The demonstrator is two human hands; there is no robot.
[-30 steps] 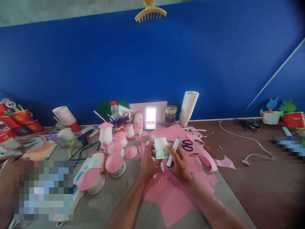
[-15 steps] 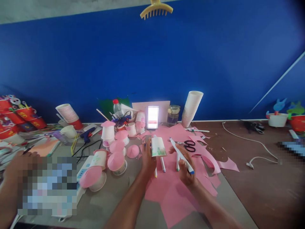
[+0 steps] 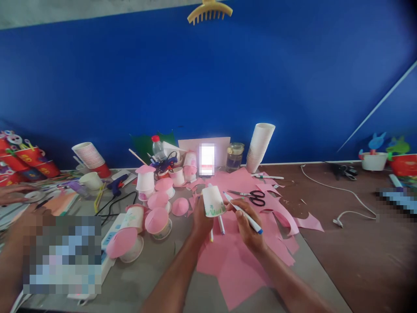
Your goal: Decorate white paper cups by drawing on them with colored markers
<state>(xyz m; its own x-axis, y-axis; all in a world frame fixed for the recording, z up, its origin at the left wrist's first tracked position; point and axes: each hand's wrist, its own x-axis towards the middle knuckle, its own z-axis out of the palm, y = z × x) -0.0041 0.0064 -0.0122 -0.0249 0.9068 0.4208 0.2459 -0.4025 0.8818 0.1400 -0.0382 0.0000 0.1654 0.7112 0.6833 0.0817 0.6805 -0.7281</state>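
A white paper cup [image 3: 213, 200] with green grass-like drawings near its lower edge is held by my left hand [image 3: 200, 219], whose fingers are mostly hidden behind it. My right hand [image 3: 250, 224] grips a white marker with a blue end [image 3: 246, 214], its tip close to the cup's right side. Pink paper [image 3: 241, 261] lies beneath both hands, with more markers [image 3: 221, 225] on it. Black-handled scissors [image 3: 257, 198] rest just beyond my right hand. Left of my hands stand several cups with pink cone tops [image 3: 158, 221].
Stacked white cups [image 3: 260, 148] and a glass jar [image 3: 234, 157] stand by the blue wall, beside a lit phone [image 3: 206, 159]. A power strip [image 3: 109, 252] and glue gun [image 3: 119, 184] lie left. Another person's hands [image 3: 31, 221] are at far left. A white cable [image 3: 339, 187] crosses the right.
The cup has tilted in my left hand. My right hand has brought the marker nearer the cup. At far left, another hand and a roll of tape have come into view.
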